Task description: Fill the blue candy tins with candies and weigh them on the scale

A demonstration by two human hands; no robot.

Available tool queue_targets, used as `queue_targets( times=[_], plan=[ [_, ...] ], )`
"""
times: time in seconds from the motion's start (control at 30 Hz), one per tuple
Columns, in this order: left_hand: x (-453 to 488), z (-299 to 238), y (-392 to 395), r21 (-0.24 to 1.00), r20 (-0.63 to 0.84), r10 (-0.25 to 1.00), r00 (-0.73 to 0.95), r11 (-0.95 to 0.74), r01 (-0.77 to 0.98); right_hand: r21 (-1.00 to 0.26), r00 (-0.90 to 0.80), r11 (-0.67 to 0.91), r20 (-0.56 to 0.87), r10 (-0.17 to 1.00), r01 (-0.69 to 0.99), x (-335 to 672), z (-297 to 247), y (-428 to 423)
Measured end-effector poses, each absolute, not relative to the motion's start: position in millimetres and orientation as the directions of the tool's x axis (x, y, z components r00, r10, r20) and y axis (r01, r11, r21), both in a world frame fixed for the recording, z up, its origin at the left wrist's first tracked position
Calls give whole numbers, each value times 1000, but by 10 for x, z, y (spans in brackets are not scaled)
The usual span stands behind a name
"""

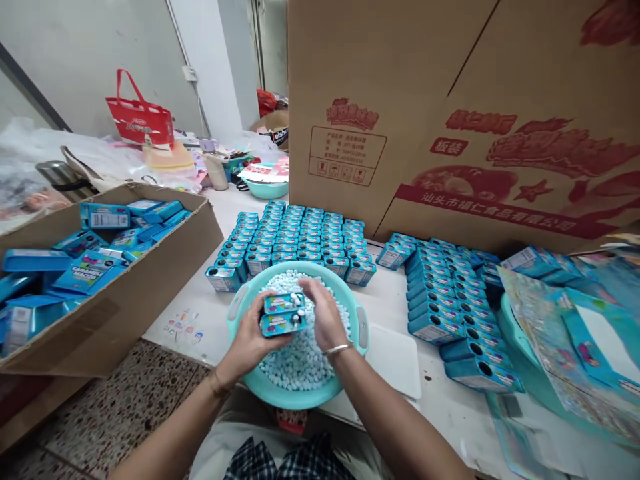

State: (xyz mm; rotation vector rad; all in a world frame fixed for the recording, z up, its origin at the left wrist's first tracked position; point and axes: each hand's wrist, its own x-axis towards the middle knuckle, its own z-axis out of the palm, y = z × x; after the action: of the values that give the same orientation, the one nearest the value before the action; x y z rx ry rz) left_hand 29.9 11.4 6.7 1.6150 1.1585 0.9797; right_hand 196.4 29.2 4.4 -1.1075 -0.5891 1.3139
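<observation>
A teal basin point(250, 380) full of small white candy balls point(300, 360) sits in front of me at the table edge. My left hand point(247, 340) is closed around two small blue boxes point(283, 313), stacked, held over the basin with white balls at their open ends. My right hand point(323, 313) is cupped against the ends of those boxes, fingers bent together; what it holds, if anything, is hidden.
Rows of small blue boxes point(300, 237) stand behind the basin, more lie stacked at the right point(450, 300). An open carton point(150, 293) with flat blue boxes sits left. A large brown carton point(450, 113) rises behind. A white tray point(395, 360) lies right of the basin.
</observation>
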Motion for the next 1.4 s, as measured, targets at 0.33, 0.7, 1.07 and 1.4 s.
queue_targets(
  times=[0.33,0.7,1.07,1.4],
  plan=[
    [305,104,44,996,-83,957,277,77,35,-895,324,31,-128,937,-445,1930,99,52],
    [148,241,-37,991,-70,891,449,113,-71,-974,307,8,-64,950,-228,2543,15,-172],
    [166,287,166,960,-265,865,426,279,30,-633,-210,258,151,966,730,2565,-53,-237],
    [576,652,175,965,70,830,553,-196,172,-903,252,125,245,936,412,2824,9,-693]
  ],
)
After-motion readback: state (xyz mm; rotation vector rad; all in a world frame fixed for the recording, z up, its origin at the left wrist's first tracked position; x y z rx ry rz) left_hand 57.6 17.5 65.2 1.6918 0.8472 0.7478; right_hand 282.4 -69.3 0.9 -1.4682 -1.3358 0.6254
